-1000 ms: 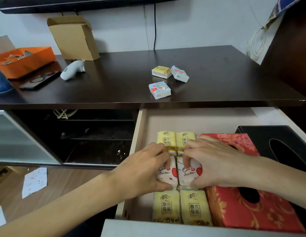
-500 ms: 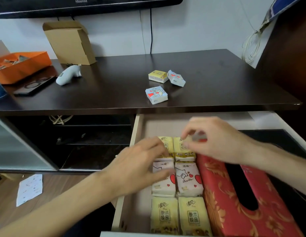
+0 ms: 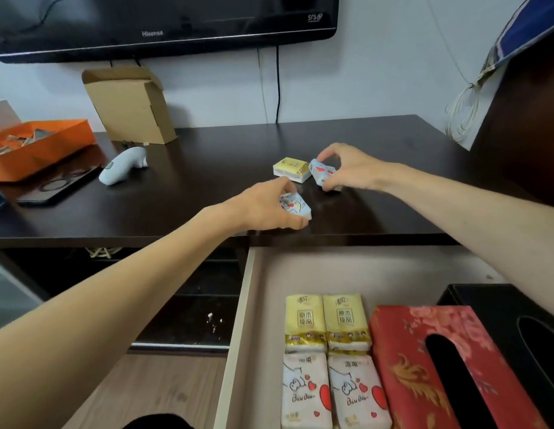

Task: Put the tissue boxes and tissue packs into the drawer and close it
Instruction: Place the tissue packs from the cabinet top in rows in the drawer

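Note:
On the dark tabletop (image 3: 207,187) my left hand (image 3: 266,207) closes around a small blue-and-white tissue pack (image 3: 296,205) near the front edge. Farther back my right hand (image 3: 347,168) grips a second blue-and-white tissue pack (image 3: 320,174), which touches a small yellow tissue pack (image 3: 291,169) lying free. Below, the open drawer (image 3: 238,335) holds two yellow packs (image 3: 326,322), two white heart-printed packs (image 3: 331,391), a red tissue box (image 3: 449,366) and a black tissue box (image 3: 517,320).
At the table's back left stand a brown cardboard box (image 3: 130,103), an orange tray (image 3: 37,147), a white handheld device (image 3: 124,164) and a dark phone (image 3: 59,187). A television (image 3: 164,23) hangs on the wall. A dark cabinet side (image 3: 523,125) rises on the right.
Both hands left the packs in the drawer and rose to the tabletop, where each now grips a blue-and-white pack. The view tilted upward.

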The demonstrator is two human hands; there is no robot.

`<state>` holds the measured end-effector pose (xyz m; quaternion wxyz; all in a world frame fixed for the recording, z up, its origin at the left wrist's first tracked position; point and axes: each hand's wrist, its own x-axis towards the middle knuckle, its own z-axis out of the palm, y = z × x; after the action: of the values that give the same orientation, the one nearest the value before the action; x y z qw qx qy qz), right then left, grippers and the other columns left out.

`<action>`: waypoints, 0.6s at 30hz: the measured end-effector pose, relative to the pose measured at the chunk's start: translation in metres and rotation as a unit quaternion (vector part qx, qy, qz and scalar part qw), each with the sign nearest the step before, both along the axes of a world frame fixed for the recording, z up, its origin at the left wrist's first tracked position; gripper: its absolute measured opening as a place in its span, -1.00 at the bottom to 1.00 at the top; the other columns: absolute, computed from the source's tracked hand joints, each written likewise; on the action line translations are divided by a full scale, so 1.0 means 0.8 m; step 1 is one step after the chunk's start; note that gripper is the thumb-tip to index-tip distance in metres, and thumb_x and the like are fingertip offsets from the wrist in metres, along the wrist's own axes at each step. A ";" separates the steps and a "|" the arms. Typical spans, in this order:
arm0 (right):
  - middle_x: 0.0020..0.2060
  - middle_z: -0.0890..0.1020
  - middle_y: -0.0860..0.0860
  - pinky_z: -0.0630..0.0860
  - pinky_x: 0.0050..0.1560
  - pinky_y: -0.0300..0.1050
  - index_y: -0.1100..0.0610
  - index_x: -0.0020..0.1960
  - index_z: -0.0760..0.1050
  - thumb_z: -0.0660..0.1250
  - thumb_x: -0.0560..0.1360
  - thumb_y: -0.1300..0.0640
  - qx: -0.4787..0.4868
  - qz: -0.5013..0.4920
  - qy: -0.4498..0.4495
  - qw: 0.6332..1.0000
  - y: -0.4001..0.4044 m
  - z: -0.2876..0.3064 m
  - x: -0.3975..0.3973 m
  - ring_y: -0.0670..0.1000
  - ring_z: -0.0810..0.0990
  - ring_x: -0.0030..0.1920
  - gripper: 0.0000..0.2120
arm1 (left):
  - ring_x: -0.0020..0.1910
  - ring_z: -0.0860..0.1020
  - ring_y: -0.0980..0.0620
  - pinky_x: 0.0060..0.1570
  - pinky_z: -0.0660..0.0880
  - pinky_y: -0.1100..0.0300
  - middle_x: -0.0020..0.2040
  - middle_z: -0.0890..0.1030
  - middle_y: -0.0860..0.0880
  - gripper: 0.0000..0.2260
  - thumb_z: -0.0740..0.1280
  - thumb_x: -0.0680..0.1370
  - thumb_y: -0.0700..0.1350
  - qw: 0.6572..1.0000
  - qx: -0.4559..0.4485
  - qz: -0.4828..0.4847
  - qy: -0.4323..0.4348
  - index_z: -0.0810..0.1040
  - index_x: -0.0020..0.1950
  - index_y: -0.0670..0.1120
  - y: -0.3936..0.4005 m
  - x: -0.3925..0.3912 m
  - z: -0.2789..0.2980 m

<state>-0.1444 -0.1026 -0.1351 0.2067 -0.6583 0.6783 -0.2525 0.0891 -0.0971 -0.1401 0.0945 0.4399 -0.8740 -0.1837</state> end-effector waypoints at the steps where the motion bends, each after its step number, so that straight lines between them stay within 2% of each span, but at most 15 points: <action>1: 0.40 0.42 0.04 0.49 0.13 -0.05 -0.01 0.35 0.45 0.54 0.39 0.20 0.018 0.013 0.007 1.000 -0.008 0.001 -0.003 0.07 0.48 0.29 -0.42 | 0.06 0.54 0.05 0.05 0.54 0.09 0.22 0.53 0.03 -0.43 0.50 0.36 0.19 1.000 0.002 -0.005 -0.013 0.42 0.30 0.11 -0.006 0.000 0.000; 3: 0.36 0.48 0.07 0.55 0.22 0.02 -0.01 0.29 0.46 0.56 0.38 0.23 0.037 0.036 0.017 0.999 -0.016 0.002 -0.009 0.09 0.53 0.26 -0.46 | 0.10 0.55 0.02 0.09 0.53 0.08 0.23 0.55 0.03 -0.46 0.52 0.36 0.14 1.000 0.007 -0.017 -0.018 0.43 0.28 0.12 -0.014 0.003 0.002; 5: 0.31 0.51 0.07 0.54 0.18 -0.04 0.00 0.25 0.47 0.59 0.38 0.21 0.032 0.049 0.045 0.997 -0.015 0.004 -0.011 0.08 0.55 0.21 -0.48 | 0.09 0.56 0.06 0.06 0.53 0.12 0.21 0.57 0.04 -0.45 0.54 0.36 0.11 0.999 0.025 -0.027 -0.007 0.45 0.29 0.09 -0.013 0.006 0.006; 7: 0.27 0.53 0.06 0.52 0.12 -0.07 -0.02 0.21 0.48 0.62 0.36 0.14 0.009 0.053 0.066 0.996 -0.002 0.007 -0.010 0.07 0.56 0.15 -0.49 | 0.11 0.56 0.07 0.10 0.53 0.12 0.19 0.56 0.06 -0.43 0.56 0.37 0.09 0.999 0.029 -0.031 0.008 0.45 0.32 0.07 -0.003 0.011 0.010; 9: 0.24 0.57 0.02 0.55 0.14 -0.03 -0.05 0.19 0.49 0.63 0.34 0.03 -0.020 0.055 0.066 0.996 0.023 0.014 -0.007 0.06 0.58 0.16 -0.50 | 0.14 0.55 0.06 0.13 0.53 0.09 0.20 0.56 0.07 -0.43 0.56 0.37 0.09 0.999 0.018 -0.035 0.023 0.45 0.32 0.05 0.016 0.019 0.015; 10: 0.22 0.58 0.00 0.56 0.16 0.01 -0.08 0.18 0.49 0.62 0.33 -0.06 -0.034 0.056 0.061 0.996 0.042 0.018 -0.004 0.04 0.59 0.18 -0.50 | 0.15 0.55 0.07 0.11 0.53 0.12 0.19 0.56 0.08 -0.44 0.56 0.37 0.09 0.999 0.016 -0.039 0.033 0.46 0.31 0.05 0.029 0.023 0.017; 12: 0.17 0.62 -0.06 0.58 0.19 0.06 -0.13 0.15 0.49 0.57 0.27 -0.25 -0.048 0.068 0.041 0.996 0.086 0.025 0.004 -0.01 0.62 0.16 -0.47 | 0.15 0.55 0.13 -0.02 0.49 0.30 0.15 0.58 0.13 -0.47 0.56 0.37 0.09 0.997 0.020 -0.050 0.057 0.48 0.28 0.07 0.059 0.036 0.022; 14: 0.10 0.66 -0.11 0.61 0.16 0.08 -0.14 0.11 0.52 0.54 0.24 -0.33 -0.048 0.083 0.012 0.995 0.136 0.026 0.014 -0.05 0.67 0.07 -0.46 | 0.13 0.54 0.21 -0.15 0.44 0.44 0.11 0.59 0.18 -0.48 0.57 0.35 0.10 0.995 0.031 -0.064 0.073 0.50 0.26 0.10 0.098 0.052 0.026; 16: 0.04 0.69 -0.11 0.64 0.12 0.04 -0.14 0.09 0.55 0.55 0.24 -0.35 -0.036 0.107 -0.018 0.993 0.193 0.021 0.026 -0.09 0.71 -0.01 -0.48 | 0.12 0.54 0.23 -0.16 0.43 0.47 0.09 0.60 0.20 -0.48 0.57 0.34 0.13 0.991 0.052 -0.083 0.088 0.52 0.24 0.11 0.139 0.067 0.025; 18: 0.02 0.70 -0.15 0.63 0.10 -0.03 -0.16 0.10 0.55 0.54 0.26 -0.38 -0.017 0.133 -0.028 0.991 0.252 0.013 0.040 -0.12 0.70 0.01 -0.48 | 0.14 0.54 0.20 -0.11 0.46 0.43 0.08 0.62 0.21 -0.48 0.54 0.31 0.19 0.987 0.077 -0.101 0.099 0.54 0.22 0.14 0.180 0.082 0.018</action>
<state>-0.1127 0.0986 -0.1245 0.2460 -0.7388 0.5744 -0.2524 0.1543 0.0470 -0.1258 0.1274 0.3348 -0.8837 -0.3012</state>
